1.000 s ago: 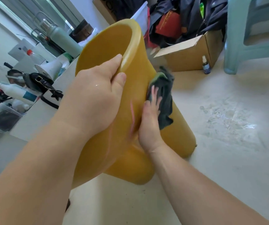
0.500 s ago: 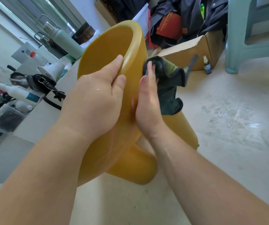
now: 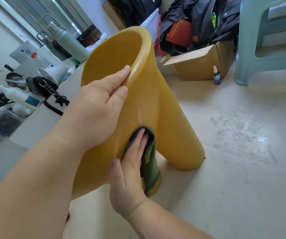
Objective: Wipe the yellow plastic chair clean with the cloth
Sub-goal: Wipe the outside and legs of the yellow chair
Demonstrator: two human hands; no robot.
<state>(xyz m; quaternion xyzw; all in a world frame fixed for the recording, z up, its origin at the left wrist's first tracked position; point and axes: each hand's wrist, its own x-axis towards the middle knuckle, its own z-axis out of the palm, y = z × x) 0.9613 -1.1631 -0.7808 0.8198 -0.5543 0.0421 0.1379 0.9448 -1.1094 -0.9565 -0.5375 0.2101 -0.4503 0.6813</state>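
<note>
With my left hand (image 3: 95, 107) gripping the yellow plastic chair (image 3: 156, 94) by its rim, my flat right hand (image 3: 130, 169) presses the cloth (image 3: 151, 163) on its side; the pink streaks (image 3: 139, 118) probably need rubbing next.

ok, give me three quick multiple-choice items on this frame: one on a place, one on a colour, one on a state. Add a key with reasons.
1. Where is the small bottle?
A. on the floor beside the cardboard box
B. inside that box
C. on top of that box

2. What colour is the cloth?
A. white
B. dark green
C. red

3. What is the left hand doing?
A. hanging free
B. holding the cloth
C. gripping the chair by its rim

Key:
1. A: the bottle stands upright on the floor next to the box.
2. B: dark green folds show under the flat fingers of the right hand.
3. C: the fingers curl over the yellow rim.
</note>
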